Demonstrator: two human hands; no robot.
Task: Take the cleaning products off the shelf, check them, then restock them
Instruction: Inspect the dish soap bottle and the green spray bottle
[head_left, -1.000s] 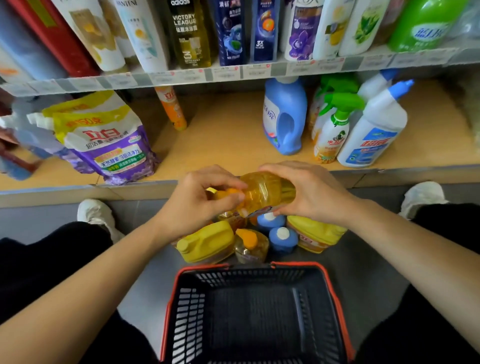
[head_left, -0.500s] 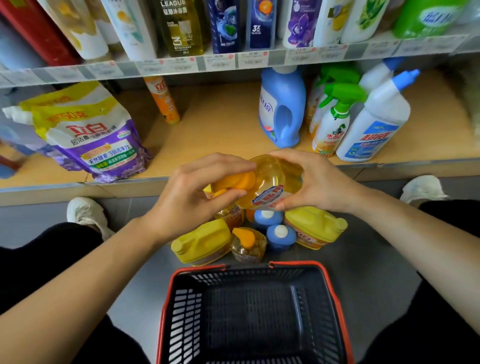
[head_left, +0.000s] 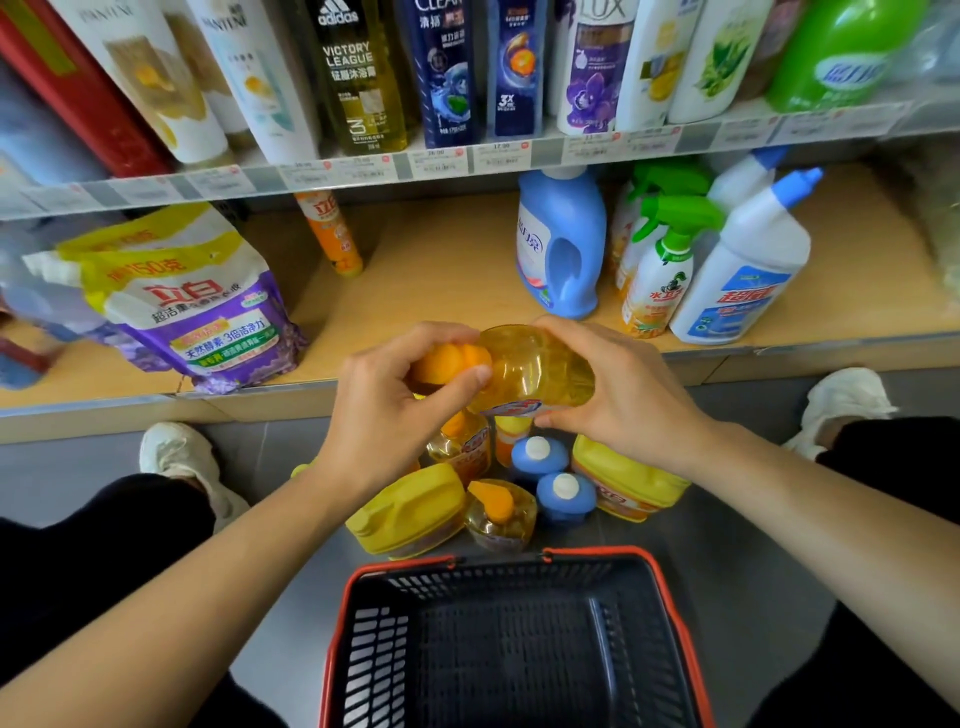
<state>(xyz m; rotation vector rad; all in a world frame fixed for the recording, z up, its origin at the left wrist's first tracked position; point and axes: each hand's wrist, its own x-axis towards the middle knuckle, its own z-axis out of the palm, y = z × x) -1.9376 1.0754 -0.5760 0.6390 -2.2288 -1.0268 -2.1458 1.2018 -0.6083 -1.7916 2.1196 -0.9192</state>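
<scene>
1. Checking looks to us like the step in hand: we hold a clear yellow bottle (head_left: 535, 369) on its side above the floor, just in front of the edge of the lower shelf (head_left: 441, 270).
2. Our left hand (head_left: 384, 415) curls its fingers and thumb round the orange cap (head_left: 452, 361). Our right hand (head_left: 623, 395) wraps the bottle's body, fingers curled over the top and thumb beneath.
3. Taken off the shelf, as we judge it, is a cluster standing on the floor below our hands: two yellow jugs (head_left: 410, 512), two blue-capped bottles (head_left: 537, 457) and a small orange-capped bottle (head_left: 501, 512), with more partly hidden behind.
4. On the lower shelf a purple pouch (head_left: 208, 312) leans at the left and a blue detergent jug (head_left: 563, 244) stands at the right beside some spray bottles (head_left: 660, 270). Between them the wood shows, with one orange bottle (head_left: 330, 234) at the back.
5. Restocking seems not yet begun: the floor cluster has to go back into that gap. We cannot tell which of those products are already checked.
6. A red-rimmed basket (head_left: 670, 597) sits on the floor nearest us, close to the cluster.
</scene>
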